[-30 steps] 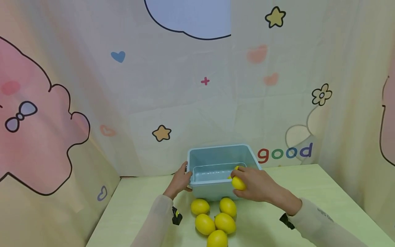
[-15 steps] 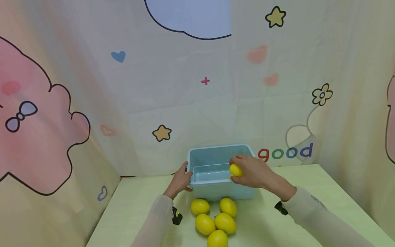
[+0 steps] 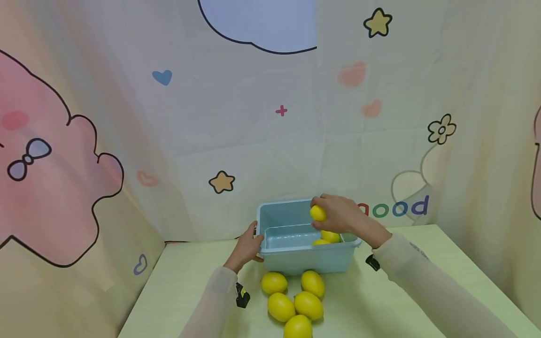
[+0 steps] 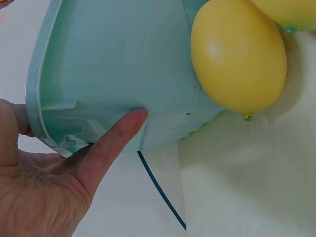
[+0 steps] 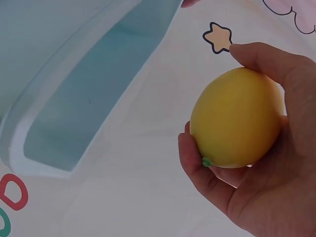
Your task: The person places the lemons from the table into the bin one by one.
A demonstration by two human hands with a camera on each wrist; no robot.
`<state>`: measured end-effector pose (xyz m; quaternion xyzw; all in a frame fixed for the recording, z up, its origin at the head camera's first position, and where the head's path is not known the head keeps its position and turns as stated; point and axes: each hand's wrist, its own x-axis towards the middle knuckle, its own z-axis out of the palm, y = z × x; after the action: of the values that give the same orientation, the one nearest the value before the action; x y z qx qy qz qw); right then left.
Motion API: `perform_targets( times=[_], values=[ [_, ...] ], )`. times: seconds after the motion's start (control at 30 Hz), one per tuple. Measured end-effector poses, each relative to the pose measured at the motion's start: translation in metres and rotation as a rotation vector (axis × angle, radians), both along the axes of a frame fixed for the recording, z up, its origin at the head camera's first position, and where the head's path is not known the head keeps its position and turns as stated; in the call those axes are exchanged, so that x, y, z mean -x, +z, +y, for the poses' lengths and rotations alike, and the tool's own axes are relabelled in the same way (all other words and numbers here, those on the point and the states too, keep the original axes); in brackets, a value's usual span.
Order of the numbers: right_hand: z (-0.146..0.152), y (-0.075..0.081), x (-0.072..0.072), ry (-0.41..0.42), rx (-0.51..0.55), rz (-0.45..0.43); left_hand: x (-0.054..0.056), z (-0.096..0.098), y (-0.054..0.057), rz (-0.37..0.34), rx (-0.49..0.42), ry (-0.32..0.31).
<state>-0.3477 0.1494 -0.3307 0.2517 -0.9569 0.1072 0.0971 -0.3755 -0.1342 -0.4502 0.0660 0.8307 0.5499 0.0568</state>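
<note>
1. My left hand (image 3: 244,247) grips the pale-blue plastic bin (image 3: 296,261) by its left end.
2. My right hand (image 3: 341,213), apart from the left, clasps a yellow lemon (image 3: 318,213) above the bin.
3. Two lemons (image 3: 330,236) show inside the bin's right end.
4. Five lemons (image 3: 309,306) rest on the table (image 3: 190,291) before the bin.

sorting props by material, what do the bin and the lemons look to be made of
The bin looks like moulded plastic, satin finish: smooth walls, a lipped rim and small ribs. The lemons look like plastic or coated foam, lightly glossy, probably artificial: even yellow skin, soft highlights, moulded-looking green tips.
</note>
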Motion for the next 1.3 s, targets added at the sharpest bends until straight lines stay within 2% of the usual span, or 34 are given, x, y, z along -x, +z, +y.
perform_targets(
  times=[0.47,0.93,1.3],
  values=[
    [-0.009,0.008,0.030,-0.010,-0.016,-0.037,0.002,0.000,-0.001,-0.005,-0.007,0.001],
    [-0.009,0.008,0.062,-0.060,-0.001,-0.206,0.002,0.001,0.002,-0.012,-0.002,0.001],
    [-0.012,-0.001,0.073,-0.088,0.025,-0.309,0.000,0.001,0.001,-0.013,-0.005,0.007]
  ],
)
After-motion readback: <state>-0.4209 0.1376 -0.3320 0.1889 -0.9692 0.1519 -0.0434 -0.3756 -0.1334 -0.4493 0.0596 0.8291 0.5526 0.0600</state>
